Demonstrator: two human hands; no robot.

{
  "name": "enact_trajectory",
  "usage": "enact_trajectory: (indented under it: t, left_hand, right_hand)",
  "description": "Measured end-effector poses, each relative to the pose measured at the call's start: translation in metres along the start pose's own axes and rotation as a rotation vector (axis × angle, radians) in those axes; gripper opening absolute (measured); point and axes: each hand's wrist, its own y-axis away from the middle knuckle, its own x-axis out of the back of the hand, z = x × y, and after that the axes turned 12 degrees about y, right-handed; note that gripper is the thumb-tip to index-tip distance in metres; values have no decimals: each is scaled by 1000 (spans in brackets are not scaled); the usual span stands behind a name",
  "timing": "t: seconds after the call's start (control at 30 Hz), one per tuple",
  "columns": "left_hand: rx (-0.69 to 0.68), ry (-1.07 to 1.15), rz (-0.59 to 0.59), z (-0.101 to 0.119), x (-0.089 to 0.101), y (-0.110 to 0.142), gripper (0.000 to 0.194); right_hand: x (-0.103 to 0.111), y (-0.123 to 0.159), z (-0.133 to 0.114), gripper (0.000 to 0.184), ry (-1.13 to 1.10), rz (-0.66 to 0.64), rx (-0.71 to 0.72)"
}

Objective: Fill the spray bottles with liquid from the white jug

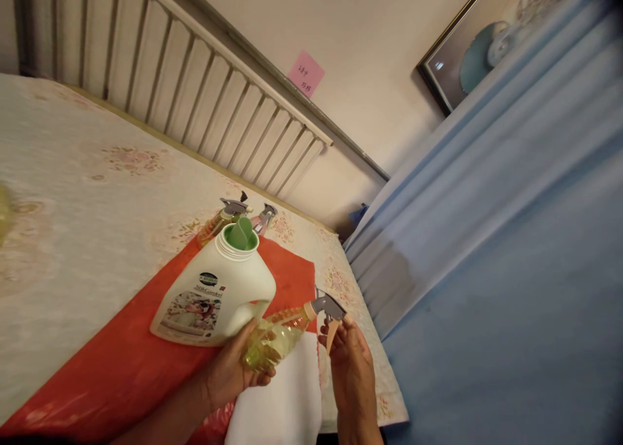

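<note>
My left hand [233,367] is wrapped round the lower part of a clear ribbed spray bottle [282,335] with yellowish liquid inside. The bottle lies tilted, its grey and peach trigger head [327,307] pointing right. At that head, the fingers of my right hand [353,354] are curled close to the nozzle and trigger; exactly what they grip is partly hidden. Just beyond my left hand stands a large cream detergent jug [195,302], uncapped, with a green pouring spout [240,235] in its mouth.
Behind the jug are two more spray bottles, one amber [214,224] and one mostly hidden [267,215]. A red sheet [117,360] and a white sheet [277,406] lie on the floral-covered table [87,224]. A radiator [195,88] and blue curtain [487,289] border it.
</note>
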Motion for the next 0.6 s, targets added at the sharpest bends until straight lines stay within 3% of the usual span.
enact_trajectory:
  t: [0.3,0.6]
  left_hand:
    - [54,-22,-7,0,-5,0,53]
    - [71,-16,-15,0,-3,0,51]
  right_hand:
    - [15,-3,6,18,267,-86,107]
    - [26,-24,15,17,438,146,129]
